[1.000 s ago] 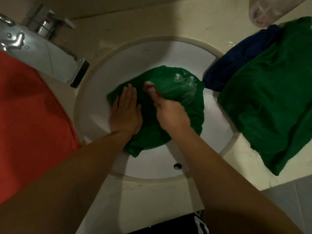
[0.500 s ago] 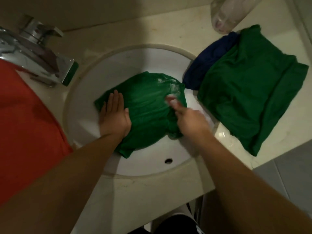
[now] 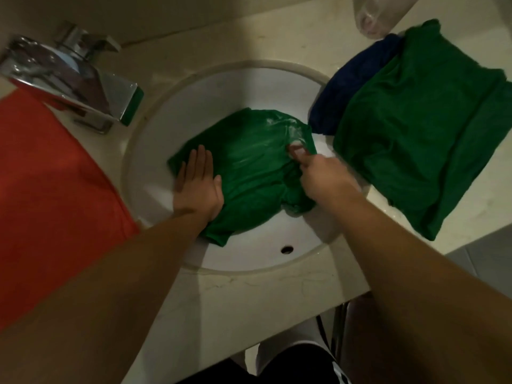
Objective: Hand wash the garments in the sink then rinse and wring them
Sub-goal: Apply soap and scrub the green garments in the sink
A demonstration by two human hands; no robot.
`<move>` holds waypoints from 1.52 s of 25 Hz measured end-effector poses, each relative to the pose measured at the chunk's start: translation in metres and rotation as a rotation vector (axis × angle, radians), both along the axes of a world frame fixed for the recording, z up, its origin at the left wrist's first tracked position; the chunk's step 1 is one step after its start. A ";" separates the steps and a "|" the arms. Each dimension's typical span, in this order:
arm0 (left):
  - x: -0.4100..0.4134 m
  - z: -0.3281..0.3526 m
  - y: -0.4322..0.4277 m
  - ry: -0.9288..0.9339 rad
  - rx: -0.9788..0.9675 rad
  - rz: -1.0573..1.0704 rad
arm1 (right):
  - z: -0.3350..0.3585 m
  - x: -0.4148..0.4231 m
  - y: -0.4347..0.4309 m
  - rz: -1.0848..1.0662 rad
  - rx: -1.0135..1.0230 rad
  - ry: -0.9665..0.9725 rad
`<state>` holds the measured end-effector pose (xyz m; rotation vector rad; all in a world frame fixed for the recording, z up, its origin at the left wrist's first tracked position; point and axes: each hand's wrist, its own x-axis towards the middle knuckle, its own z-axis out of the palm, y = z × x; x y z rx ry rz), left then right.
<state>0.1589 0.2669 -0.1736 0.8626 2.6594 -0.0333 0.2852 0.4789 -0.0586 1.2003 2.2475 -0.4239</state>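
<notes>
Soapy green garment (image 3: 249, 167) sits mid sink (image 3: 210, 92). Left hand (image 3: 198, 187) lies flat on its left side w/ fingers straight. Right hand (image 3: 324, 178) has its fingers curled into the sudsy right edge. Faucet (image 3: 69, 79) juts in top left, w/ an orange cloth (image 3: 50, 189) below it. On the desk (image 3: 249, 295) at right, a folded green garment (image 3: 421, 128) lies over a blue garment (image 3: 352, 87) (corner overhangs the rim).

Your wet green cloth (image 3: 249, 162) shines with soapy film in the glossy white sink (image 3: 171, 128); at ten o'clock the tap (image 3: 69, 76) is mirror-bright metal; the counter (image 3: 249, 295) looks smooth, veined stone.
</notes>
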 end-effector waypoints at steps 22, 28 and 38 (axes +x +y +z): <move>0.000 -0.007 0.000 0.035 0.050 0.027 | -0.010 0.006 0.018 -0.084 -0.029 0.178; -0.003 -0.007 0.004 0.047 -0.026 -0.001 | -0.037 -0.021 0.010 -0.001 -0.092 0.249; 0.009 -0.003 0.014 0.028 0.032 -0.091 | -0.005 0.008 -0.012 0.221 -0.121 0.197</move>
